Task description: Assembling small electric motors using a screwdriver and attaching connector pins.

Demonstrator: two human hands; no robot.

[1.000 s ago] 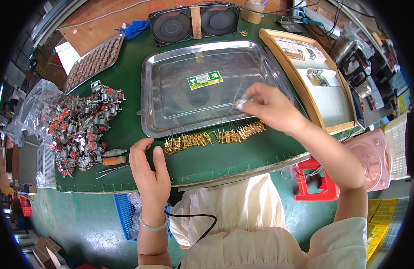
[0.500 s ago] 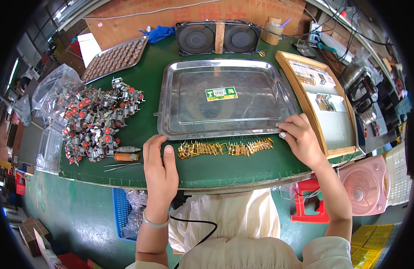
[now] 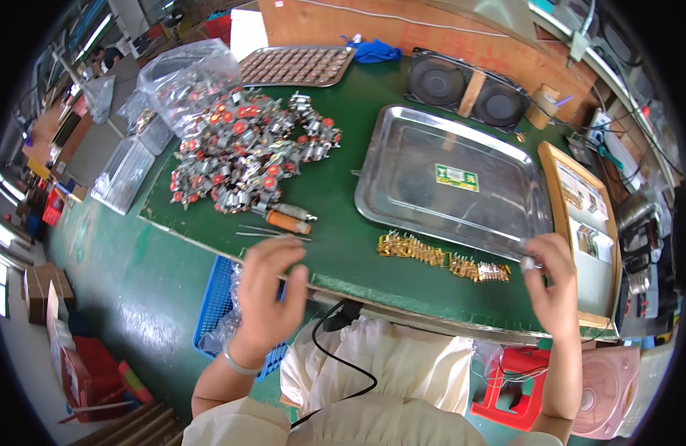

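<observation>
We had bright light, glare on the rectangular metal tray (image 3: 413, 169) at two o'clock, and bent, dark-rimmed edges.

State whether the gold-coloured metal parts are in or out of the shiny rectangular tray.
Out: the parts lie on the green tabletop along the near edge of the tray.

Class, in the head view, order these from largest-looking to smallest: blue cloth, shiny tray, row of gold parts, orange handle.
1. Shiny tray
2. Row of gold parts
3. Blue cloth and orange handle: too alike to rank, the cloth lying farther away.
</observation>
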